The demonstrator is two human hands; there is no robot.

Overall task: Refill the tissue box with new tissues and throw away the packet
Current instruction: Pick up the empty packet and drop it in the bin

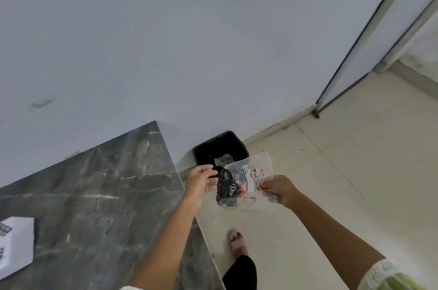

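The empty clear plastic tissue packet (246, 183), printed black and red on its left part, hangs in the air just in front of a black waste bin (221, 147) that stands on the floor against the wall. My right hand (278, 191) pinches the packet's right edge. My left hand (201, 182) touches its left edge with loosely curled fingers; whether it grips the packet I cannot tell. A white tissue box (15, 244) lies on the dark marble counter (94, 195) at the far left, partly cut off by the frame.
The bin holds some crumpled pale rubbish. The counter's corner ends just left of the bin. Beige floor tiles (343, 183) stretch to the right, with a door frame (369, 36) at the upper right. My sandalled foot (238, 241) is below the packet.
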